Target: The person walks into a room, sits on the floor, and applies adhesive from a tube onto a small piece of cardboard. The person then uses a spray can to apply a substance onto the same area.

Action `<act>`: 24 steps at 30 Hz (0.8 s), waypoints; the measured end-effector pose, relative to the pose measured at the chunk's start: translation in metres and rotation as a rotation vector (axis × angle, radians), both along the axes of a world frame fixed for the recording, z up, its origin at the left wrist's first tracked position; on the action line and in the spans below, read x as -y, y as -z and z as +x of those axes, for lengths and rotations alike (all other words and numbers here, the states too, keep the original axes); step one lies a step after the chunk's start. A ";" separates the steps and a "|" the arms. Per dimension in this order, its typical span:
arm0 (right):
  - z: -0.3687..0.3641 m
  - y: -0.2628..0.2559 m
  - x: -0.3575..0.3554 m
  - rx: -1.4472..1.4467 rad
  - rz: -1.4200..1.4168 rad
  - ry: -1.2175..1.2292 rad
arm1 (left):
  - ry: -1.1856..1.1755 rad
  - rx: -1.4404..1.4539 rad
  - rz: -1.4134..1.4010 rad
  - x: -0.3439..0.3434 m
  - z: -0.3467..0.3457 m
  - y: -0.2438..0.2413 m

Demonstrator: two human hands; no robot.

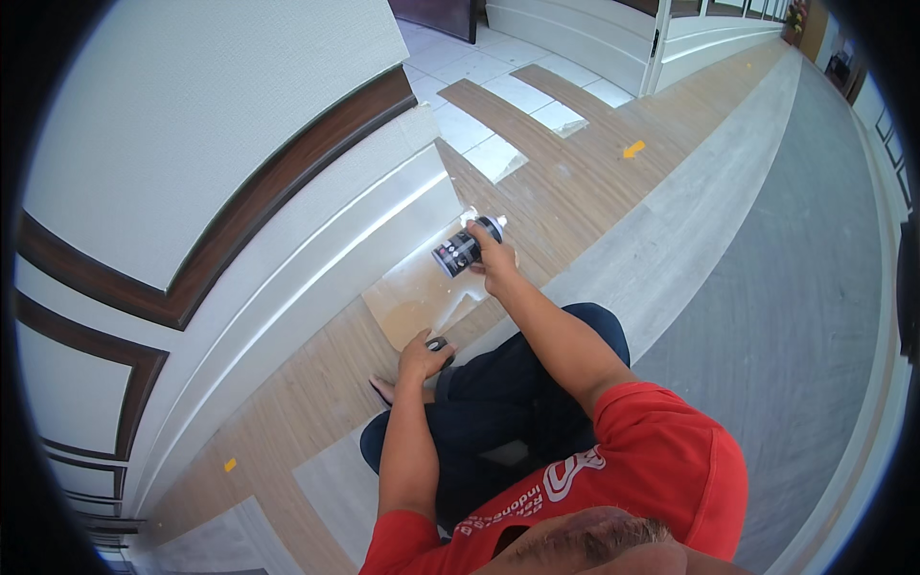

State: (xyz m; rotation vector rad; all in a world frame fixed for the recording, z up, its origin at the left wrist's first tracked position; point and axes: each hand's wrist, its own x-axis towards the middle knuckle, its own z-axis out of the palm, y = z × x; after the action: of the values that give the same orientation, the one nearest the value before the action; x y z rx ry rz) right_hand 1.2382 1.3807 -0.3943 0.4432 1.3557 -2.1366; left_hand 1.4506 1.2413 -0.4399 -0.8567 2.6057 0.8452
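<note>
My right hand [494,257] is closed around a dark spray can [467,246], which it holds tilted beside the end of the white baseboard [402,208]. Below the can, a brown sheet [406,305] lies on the wood-look floor against the baseboard, with white patches across its upper part. Near the sheet's lower edge, my left hand [424,357] holds a small round black object [438,348], perhaps a cap or a roll of tape. A white smear [468,215] shows at the baseboard's corner, just behind the can.
Wood-look planks [496,122] end unevenly over white tiles [460,63] at a doorway. Yellow arrow markers [633,149] are on the floor. Grey flooring [776,251] runs along the right. The panelled wall [215,129] with dark brown moulding stands close on the left.
</note>
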 end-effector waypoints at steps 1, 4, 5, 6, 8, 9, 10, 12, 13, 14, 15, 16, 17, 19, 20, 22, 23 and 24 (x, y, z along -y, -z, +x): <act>0.001 0.003 0.002 -0.122 0.001 0.037 | -0.006 0.009 0.010 -0.003 -0.001 -0.001; 0.010 -0.017 -0.003 -0.080 -0.065 -0.035 | -0.032 0.028 0.018 -0.007 -0.001 -0.005; 0.012 -0.014 0.001 -0.093 -0.055 0.023 | -0.051 0.032 0.009 -0.005 0.004 -0.005; 0.008 -0.013 -0.002 -0.117 -0.041 0.103 | -0.047 0.025 0.002 -0.008 0.001 -0.006; -0.001 -0.012 -0.004 -0.235 -0.024 0.329 | -0.046 0.009 0.015 -0.015 -0.003 -0.008; -0.008 -0.008 -0.008 -0.119 -0.061 0.237 | -0.048 0.002 0.020 -0.016 -0.004 -0.009; -0.014 -0.005 -0.016 -0.003 -0.099 0.135 | -0.062 -0.036 0.020 -0.014 -0.002 -0.008; -0.007 -0.007 -0.010 0.152 -0.133 0.010 | -0.102 -0.108 0.019 -0.007 0.005 -0.002; -0.011 -0.002 -0.006 -0.114 -0.001 0.168 | -0.126 -0.171 0.075 -0.003 0.003 0.004; -0.016 0.001 -0.001 -0.381 0.131 0.324 | -0.151 -0.235 0.131 0.006 -0.001 0.009; -0.020 0.005 0.005 -0.641 0.262 0.471 | -0.184 -0.291 0.185 0.013 -0.002 0.015; -0.024 0.003 0.005 -0.532 0.181 0.399 | -0.218 -0.365 0.187 0.022 0.000 0.013; -0.023 0.003 -0.001 -0.310 0.054 0.225 | -0.235 -0.365 0.130 0.031 0.005 0.011; -0.036 0.012 -0.022 0.125 -0.161 -0.087 | -0.231 -0.373 0.044 0.028 -0.002 -0.014; -0.024 0.009 -0.017 0.122 -0.099 -0.087 | -0.213 -0.377 -0.025 0.028 -0.002 -0.027; -0.016 0.010 -0.001 -0.441 0.204 0.162 | -0.223 -0.396 -0.089 0.032 -0.004 -0.032; -0.016 0.013 0.003 -0.722 0.359 0.295 | -0.221 -0.406 -0.118 0.033 -0.008 -0.032; -0.006 0.003 0.013 -0.706 0.280 0.371 | -0.270 -0.383 -0.124 0.040 0.003 -0.022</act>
State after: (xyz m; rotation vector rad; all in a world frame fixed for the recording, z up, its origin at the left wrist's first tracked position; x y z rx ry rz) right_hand 1.2319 1.3674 -0.3969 0.0234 2.1126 -2.5422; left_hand 1.4536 1.2014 -0.4176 -1.2072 2.9389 1.0121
